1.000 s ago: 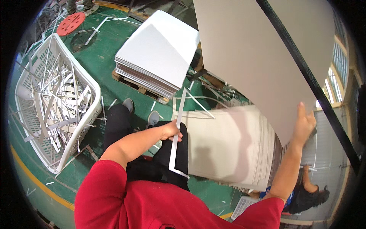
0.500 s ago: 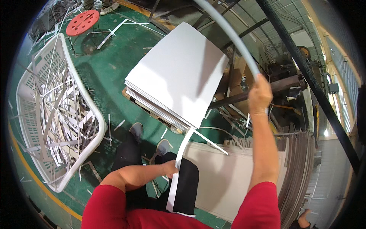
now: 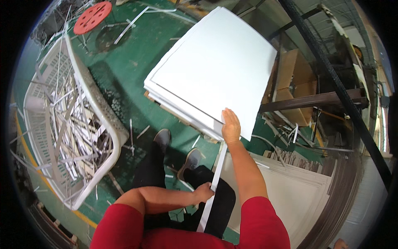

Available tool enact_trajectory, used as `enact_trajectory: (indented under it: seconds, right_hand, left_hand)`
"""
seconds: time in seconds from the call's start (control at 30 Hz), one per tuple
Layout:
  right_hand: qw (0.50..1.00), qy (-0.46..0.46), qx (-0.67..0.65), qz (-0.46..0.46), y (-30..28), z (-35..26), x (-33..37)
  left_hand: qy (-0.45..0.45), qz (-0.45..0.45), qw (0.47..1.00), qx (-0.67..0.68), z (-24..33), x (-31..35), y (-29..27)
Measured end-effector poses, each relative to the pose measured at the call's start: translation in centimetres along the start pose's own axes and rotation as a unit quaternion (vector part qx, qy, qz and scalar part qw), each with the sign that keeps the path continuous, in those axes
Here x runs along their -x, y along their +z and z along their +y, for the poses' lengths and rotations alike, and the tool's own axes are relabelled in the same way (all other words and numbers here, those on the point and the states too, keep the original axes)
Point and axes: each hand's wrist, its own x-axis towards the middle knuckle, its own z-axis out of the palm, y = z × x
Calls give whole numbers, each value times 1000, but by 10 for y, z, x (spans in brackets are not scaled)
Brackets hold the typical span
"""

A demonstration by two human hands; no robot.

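Note:
My left hand (image 3: 204, 193) is closed around a long white strip (image 3: 212, 203) that runs over my thigh up toward the stack's near corner. My right hand (image 3: 231, 125) lies with fingers stretched out on the white sheets (image 3: 215, 66), close to their near edge, and holds nothing. These large sheets are piled in a thick stack on a low wooden base. The top sheet sits slightly askew from those under it.
On the left stands a white plastic basket (image 3: 76, 199) full of paper strips. A red stool (image 3: 93, 18) is behind it. Stacked grey-brown boards (image 3: 273, 195) lie at the right, below a dark metal bar (image 3: 336, 74) and an open cardboard box (image 3: 296, 79). Strip scraps litter the green floor.
My right hand has let go of the curved grey bar and come down onto the white sheets. The bar is out of view. My left hand still grips the strip; the view has shifted.

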Motion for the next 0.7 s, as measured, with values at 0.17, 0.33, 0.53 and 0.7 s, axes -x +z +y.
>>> enact_trajectory:
  seconds: [0.17, 0.33, 0.53, 0.7]
  right_hand:
    - [999, 27, -30, 5, 19, 8, 17]
    - [999, 5, -24, -47, 0, -17, 4]
    - [997, 76, -17, -28, 51, 17, 35]
    - [997, 70, -18, -25, 55, 17, 37]
  left_hand:
    - [50, 36, 995, -77, -11, -7, 9]
    - [2, 1, 1000, -22, 2, 3, 5]
    - [16, 9, 999, -50, 0, 1, 5]
    - [16, 2, 999, -34, -3, -2, 5]
